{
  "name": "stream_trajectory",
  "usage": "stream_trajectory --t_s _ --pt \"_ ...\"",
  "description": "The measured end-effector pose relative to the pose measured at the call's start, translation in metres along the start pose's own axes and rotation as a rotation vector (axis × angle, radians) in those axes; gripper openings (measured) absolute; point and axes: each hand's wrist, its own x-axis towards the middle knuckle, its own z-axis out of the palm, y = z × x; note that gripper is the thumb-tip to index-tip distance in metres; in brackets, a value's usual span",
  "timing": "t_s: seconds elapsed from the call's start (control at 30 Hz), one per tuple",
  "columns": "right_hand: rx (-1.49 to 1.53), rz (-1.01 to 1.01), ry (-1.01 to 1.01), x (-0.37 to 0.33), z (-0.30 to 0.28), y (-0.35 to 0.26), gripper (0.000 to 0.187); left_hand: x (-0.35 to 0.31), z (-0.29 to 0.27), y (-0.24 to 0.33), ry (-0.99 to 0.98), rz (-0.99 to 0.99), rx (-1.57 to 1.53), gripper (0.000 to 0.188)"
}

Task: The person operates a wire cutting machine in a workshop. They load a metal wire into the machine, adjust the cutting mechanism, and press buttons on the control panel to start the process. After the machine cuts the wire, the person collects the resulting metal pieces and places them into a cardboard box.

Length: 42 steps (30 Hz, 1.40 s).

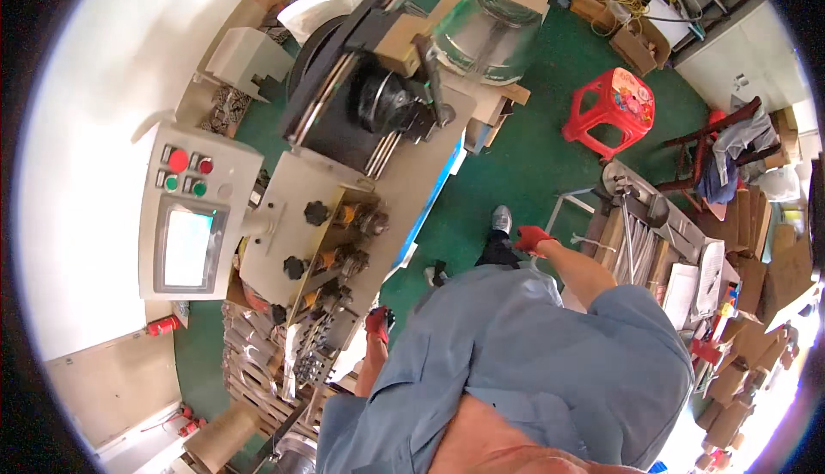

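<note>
My left hand (377,324), in a red glove with dark patches, hangs beside the near right edge of the machine (384,199). Its fingers are too small and foreshortened for me to make out a grip. The nearest machine parts are a row of metal rollers (325,336) and brass-coloured fittings with black knobs (317,213). On the other side of my body, my right hand (534,239) wears a red glove too. Its fingers look curled in, with nothing visible in them. Close by stands a white metal frame (563,207).
A control panel (191,216) with a lit screen and buttons stands at left. Clear wrapped material (485,36) lies at the machine's far end. A red plastic stool (612,113) stands on the green floor. A stand with long rods (640,233) and stacked cardboard (773,276) are at right.
</note>
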Motion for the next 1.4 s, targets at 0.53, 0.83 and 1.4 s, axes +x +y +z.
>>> stream_trajectory --t_s 0.53,0.83,1.4 --pt "0.101 -0.503 0.11 -0.027 -0.158 -0.042 0.048 -0.052 0.199 -0.008 0.217 -0.095 0.364 0.019" --pt "-0.118 -1.5 0.745 -0.122 -0.174 -0.477 0.069 -0.117 0.18 -0.074 0.397 -0.208 -0.136 0.029" --pt "-0.278 -1.287 0.902 -0.139 -0.139 -0.445 0.048 -0.116 -0.043 -0.119 0.361 -0.174 -0.435 0.009"
